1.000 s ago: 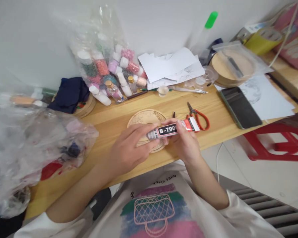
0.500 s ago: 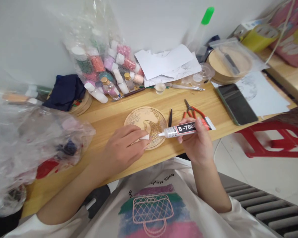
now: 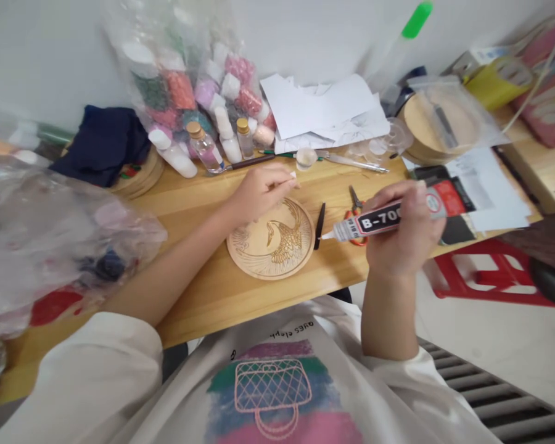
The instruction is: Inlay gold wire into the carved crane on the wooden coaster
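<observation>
A tube of B-7000 glue [image 3: 379, 221] is gripped in my right hand [image 3: 404, 240], its thin white nozzle bare and pointing left above the table. My left hand [image 3: 263, 191] pinches a small white cap [image 3: 293, 177] between its fingertips, over the far side of the round wooden board [image 3: 259, 262]. A bird design with gold-toned lines covers that board, which lies flat. To its right rests a slim black tool [image 3: 320, 225]. Orange-handled cutters [image 3: 355, 200] lie beyond the nozzle, partly hidden by the tube and hand.
A small round cup [image 3: 306, 159] sits near several pens. Bagged bottles of coloured bits [image 3: 180, 92] and white papers [image 3: 324, 111] line the wall. Plastic bags [image 3: 65, 240] fill the left. A phone [image 3: 457, 231] is partly covered by my right hand; a red stool [image 3: 494, 271] stands below.
My left hand has moved away from me with the cap, toward the cup, uncovering more of the board. My right hand has drawn the glue tube to the right and raised it.
</observation>
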Motion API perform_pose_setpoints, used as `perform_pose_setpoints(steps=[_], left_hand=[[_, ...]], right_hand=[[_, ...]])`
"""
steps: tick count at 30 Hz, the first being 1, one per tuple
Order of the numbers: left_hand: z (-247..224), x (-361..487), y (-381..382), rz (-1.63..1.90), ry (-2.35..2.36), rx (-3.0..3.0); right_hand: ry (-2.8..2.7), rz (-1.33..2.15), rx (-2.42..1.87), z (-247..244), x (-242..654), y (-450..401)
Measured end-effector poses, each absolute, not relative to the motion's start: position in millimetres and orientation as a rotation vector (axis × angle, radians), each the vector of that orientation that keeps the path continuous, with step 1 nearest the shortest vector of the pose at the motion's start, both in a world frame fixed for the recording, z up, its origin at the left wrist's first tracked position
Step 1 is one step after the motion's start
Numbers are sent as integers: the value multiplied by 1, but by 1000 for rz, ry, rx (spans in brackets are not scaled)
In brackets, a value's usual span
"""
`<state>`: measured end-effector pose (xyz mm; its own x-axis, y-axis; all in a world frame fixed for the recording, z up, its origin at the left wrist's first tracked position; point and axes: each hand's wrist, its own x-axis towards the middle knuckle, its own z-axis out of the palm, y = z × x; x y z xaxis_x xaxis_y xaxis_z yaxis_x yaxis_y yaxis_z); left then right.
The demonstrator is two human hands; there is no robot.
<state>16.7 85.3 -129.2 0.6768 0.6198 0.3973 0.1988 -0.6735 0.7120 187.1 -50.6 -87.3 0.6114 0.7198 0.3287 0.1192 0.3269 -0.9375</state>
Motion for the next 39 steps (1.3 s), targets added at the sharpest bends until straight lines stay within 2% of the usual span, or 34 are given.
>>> perform_pose_setpoints(steps=[12,23,39], left_hand=[[-136,22,82,789,542,2344],[-132,23,83,707,580,2339],[-134,24,84,744,552,2340]], right_hand=[[-1135,337,-1493,-118,170,-44],[-1210,339,-1265,-123,170,-44],[-1271,310,-1294,-129,169,-42]])
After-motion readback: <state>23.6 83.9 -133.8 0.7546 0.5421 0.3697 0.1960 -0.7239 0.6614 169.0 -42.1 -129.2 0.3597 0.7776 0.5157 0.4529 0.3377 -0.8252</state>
